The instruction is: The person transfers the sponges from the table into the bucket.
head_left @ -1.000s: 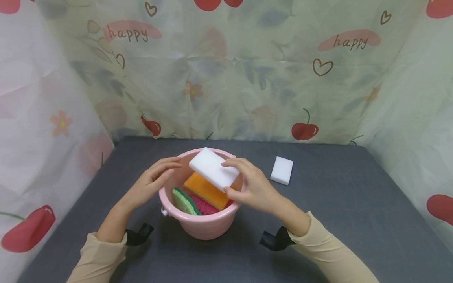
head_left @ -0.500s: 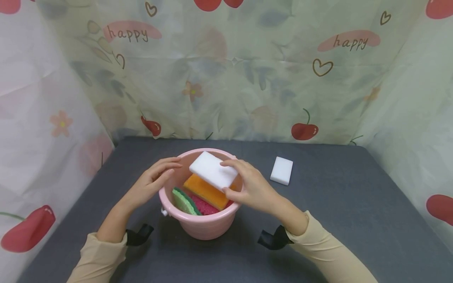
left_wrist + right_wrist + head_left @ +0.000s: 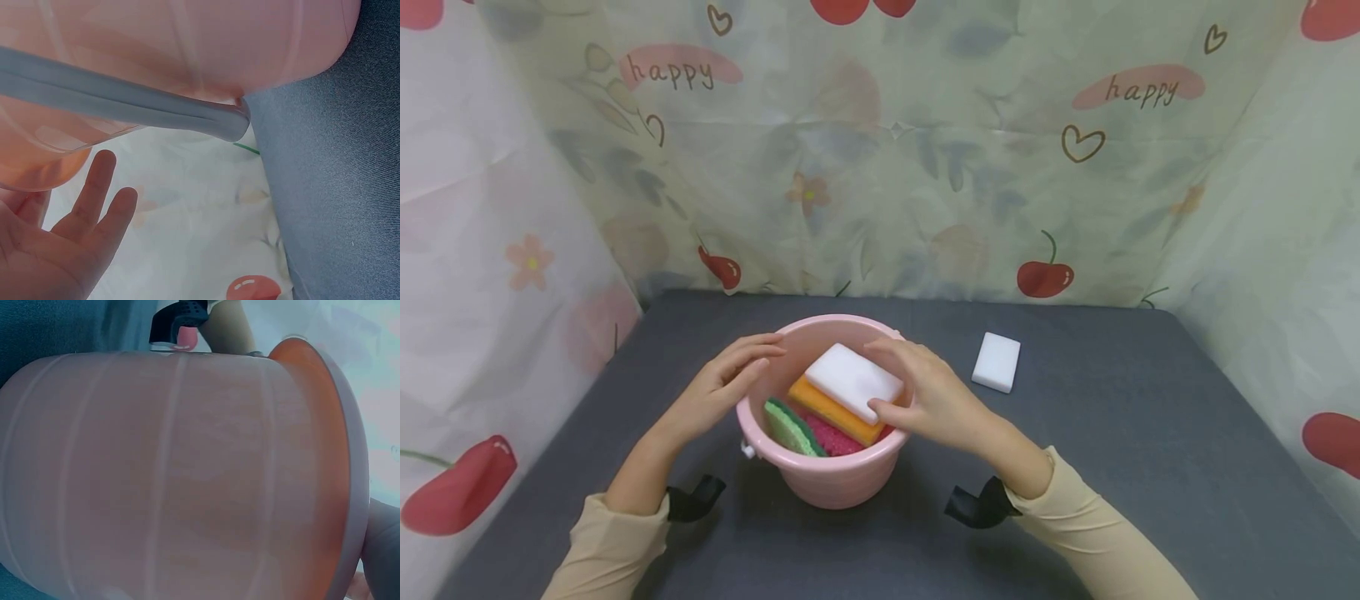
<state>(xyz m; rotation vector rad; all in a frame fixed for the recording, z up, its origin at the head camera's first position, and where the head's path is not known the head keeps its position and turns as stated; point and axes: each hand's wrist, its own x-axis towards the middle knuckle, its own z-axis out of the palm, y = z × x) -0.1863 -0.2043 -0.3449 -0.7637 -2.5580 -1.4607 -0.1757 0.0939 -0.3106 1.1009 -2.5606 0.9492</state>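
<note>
A pink bucket stands between the two hands. Inside it, a white sponge lies slanted on top of an orange sponge. Lower down are a crimson sponge and a green sponge. My right hand hangs over the bucket's right rim, thumb and fingers spread about the white sponge; the thumb tip is by its near edge, and whether it touches cannot be told. At the left rim is my left hand, fingers loosely extended over the edge; the left wrist view shows straight fingers beside the bucket.
Another white sponge lies on the dark grey table, to the right of the bucket. A grey handle crosses the bucket's side in the left wrist view. Printed curtains enclose the back and sides.
The white sponge has gone down from the right hand's grip onto the orange sponge, and the right fingers have come apart from it. The left hand has stayed at the rim.
</note>
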